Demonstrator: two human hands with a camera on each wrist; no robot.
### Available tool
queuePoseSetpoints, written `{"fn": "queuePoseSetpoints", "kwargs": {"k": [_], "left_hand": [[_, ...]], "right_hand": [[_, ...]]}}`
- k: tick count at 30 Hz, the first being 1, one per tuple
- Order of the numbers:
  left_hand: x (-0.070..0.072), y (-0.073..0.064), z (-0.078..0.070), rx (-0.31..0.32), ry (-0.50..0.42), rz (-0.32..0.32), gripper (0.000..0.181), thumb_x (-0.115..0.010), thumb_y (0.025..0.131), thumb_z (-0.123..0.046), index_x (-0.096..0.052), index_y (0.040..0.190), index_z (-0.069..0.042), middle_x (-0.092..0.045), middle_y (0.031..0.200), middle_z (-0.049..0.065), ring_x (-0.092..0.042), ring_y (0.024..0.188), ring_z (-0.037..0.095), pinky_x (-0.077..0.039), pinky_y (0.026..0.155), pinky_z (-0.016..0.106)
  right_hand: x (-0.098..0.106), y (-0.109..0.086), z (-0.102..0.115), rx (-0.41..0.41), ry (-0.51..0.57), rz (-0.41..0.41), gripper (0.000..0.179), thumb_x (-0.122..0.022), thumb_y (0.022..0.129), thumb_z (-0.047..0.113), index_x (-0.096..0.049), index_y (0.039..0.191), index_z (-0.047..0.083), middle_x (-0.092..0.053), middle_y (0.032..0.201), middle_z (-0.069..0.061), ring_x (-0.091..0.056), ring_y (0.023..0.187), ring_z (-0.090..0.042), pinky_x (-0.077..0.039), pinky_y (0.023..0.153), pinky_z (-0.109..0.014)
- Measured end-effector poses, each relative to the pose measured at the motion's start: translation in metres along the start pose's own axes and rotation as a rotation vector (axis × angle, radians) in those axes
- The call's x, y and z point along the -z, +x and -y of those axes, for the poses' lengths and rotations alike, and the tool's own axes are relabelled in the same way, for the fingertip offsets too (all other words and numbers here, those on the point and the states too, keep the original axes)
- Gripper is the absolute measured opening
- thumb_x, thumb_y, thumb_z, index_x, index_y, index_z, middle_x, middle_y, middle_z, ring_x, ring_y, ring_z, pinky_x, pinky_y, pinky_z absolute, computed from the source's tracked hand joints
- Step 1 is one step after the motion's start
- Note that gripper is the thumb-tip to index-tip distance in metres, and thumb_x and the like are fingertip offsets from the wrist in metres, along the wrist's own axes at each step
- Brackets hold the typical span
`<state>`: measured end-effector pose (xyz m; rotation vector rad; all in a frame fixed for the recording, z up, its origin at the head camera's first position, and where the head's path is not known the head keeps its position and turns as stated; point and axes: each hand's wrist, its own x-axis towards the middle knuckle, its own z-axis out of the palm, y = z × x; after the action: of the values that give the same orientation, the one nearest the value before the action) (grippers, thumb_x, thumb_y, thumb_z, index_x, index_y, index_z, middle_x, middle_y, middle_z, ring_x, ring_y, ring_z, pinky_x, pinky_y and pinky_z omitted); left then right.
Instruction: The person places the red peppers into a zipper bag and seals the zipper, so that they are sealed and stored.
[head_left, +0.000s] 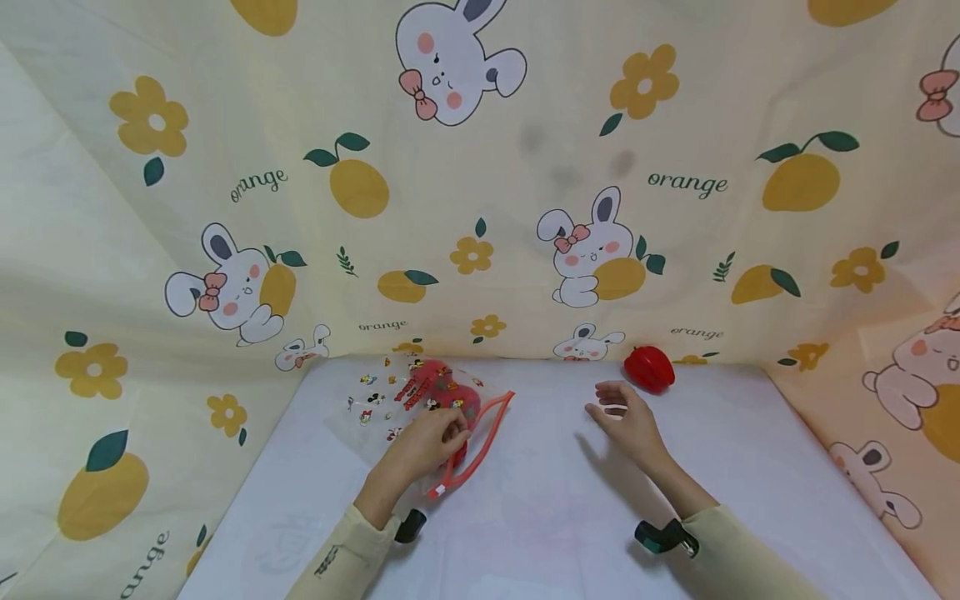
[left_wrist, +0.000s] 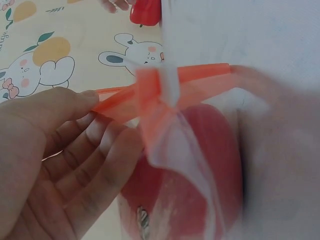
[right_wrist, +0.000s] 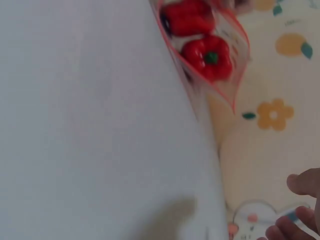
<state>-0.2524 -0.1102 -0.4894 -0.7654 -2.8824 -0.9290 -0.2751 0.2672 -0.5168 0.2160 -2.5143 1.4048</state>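
My left hand (head_left: 429,442) pinches the orange edge of a clear zip bag (head_left: 360,421) printed with small cartoon figures. In the left wrist view, the thumb and fingertips meet at the orange zip strip (left_wrist: 205,74). The bag's mouth gapes open, and red bell peppers (right_wrist: 211,57) show inside it in the right wrist view. Another red bell pepper (head_left: 649,370) lies on the table outside the bag, at the back right. Just in front of that pepper is my right hand (head_left: 628,425), fingers loosely bent and holding nothing.
A white table (head_left: 540,517) lies under everything. Behind it and along both sides hangs a cream cloth (head_left: 510,167) printed with rabbits, oranges and flowers. The loose pepper sits close to the table's back edge, near the cloth.
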Motion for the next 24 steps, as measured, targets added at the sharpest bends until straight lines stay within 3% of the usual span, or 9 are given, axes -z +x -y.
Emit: {"fn": "queuePoseSetpoints", "kwargs": {"k": [10, 16, 24], "left_hand": [[0.000, -0.001, -0.002, 0.023, -0.006, 0.006, 0.006, -0.075, 0.103, -0.022, -0.071, 0.101, -0.018, -0.059, 0.083, -0.009, -0.054, 0.076, 0.009, -0.049, 0.065, 0.024], [0.001, -0.003, -0.004, 0.035, -0.011, 0.012, 0.007, -0.075, 0.103, -0.023, -0.071, 0.101, -0.018, -0.059, 0.083, -0.009, -0.055, 0.075, 0.009, -0.050, 0.065, 0.023], [0.000, -0.003, -0.002, 0.018, -0.010, 0.009, 0.007, -0.075, 0.103, -0.022, -0.071, 0.102, -0.017, -0.060, 0.084, -0.009, -0.055, 0.075, 0.008, -0.050, 0.065, 0.023]], "right_hand": [[0.028, 0.018, -0.019, -0.012, -0.092, -0.152, 0.054, -0.079, 0.098, 0.013, -0.052, 0.140, -0.007, -0.060, 0.139, -0.029, -0.058, 0.127, -0.048, -0.047, 0.109, -0.062], [0.042, 0.028, -0.036, -0.064, -0.134, -0.201, 0.059, -0.078, 0.099, 0.015, -0.048, 0.144, -0.007, -0.054, 0.145, -0.030, -0.050, 0.135, -0.048, -0.045, 0.113, -0.064], [0.059, 0.038, -0.052, -0.123, -0.155, -0.242, 0.062, -0.074, 0.102, 0.019, -0.044, 0.150, -0.006, -0.047, 0.151, -0.031, -0.038, 0.140, -0.051, -0.045, 0.107, -0.066]]}}
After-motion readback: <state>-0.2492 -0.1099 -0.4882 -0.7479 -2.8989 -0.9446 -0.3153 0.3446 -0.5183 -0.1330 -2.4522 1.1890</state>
